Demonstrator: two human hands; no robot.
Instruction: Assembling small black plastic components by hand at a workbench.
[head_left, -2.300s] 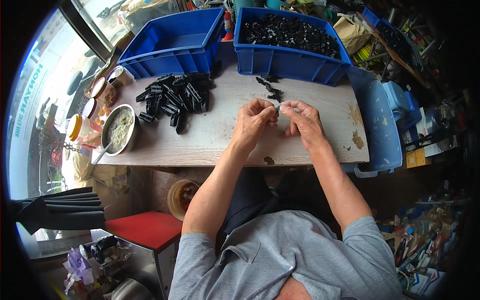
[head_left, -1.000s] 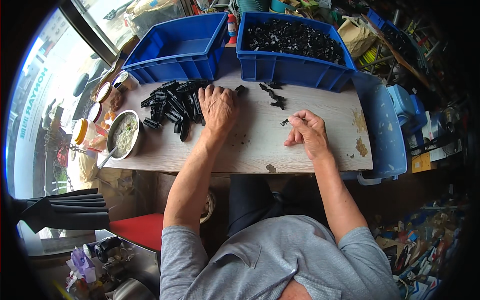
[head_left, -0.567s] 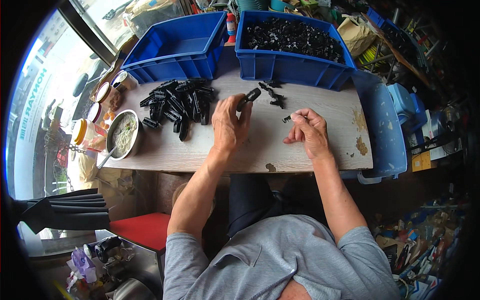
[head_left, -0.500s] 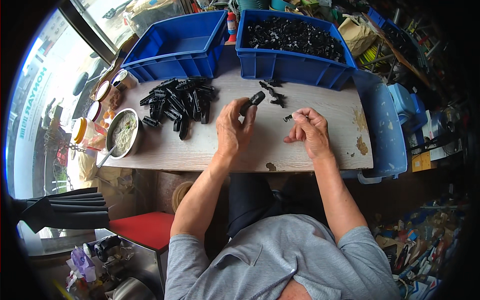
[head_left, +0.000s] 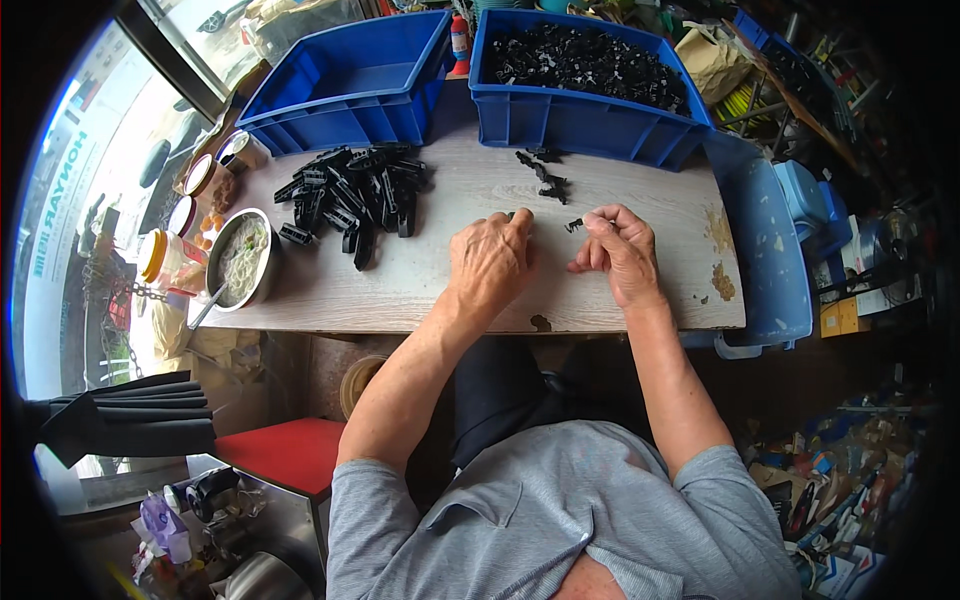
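My left hand (head_left: 490,258) is closed over a long black plastic part, its back turned up, so only a dark tip of the part shows by the fingertips. Just to the right, my right hand (head_left: 622,252) pinches a small black plastic clip (head_left: 574,226) between thumb and forefinger, the other fingers curled. The two hands are apart, over the middle of the table. A few loose black clips (head_left: 550,183) lie beyond them. To the left is a heap of long black plastic parts (head_left: 350,195).
A blue crate (head_left: 345,115) with nothing visible in it stands at the back left. Another blue crate (head_left: 580,125), full of small black pieces, is at the back right. A bowl of noodles (head_left: 243,262) with a spoon and several jars (head_left: 165,258) line the table's left side.
My left hand has turned over and moved slightly right, so the long black part is now mostly hidden under it. The right hand has stayed nearly still with its clip.
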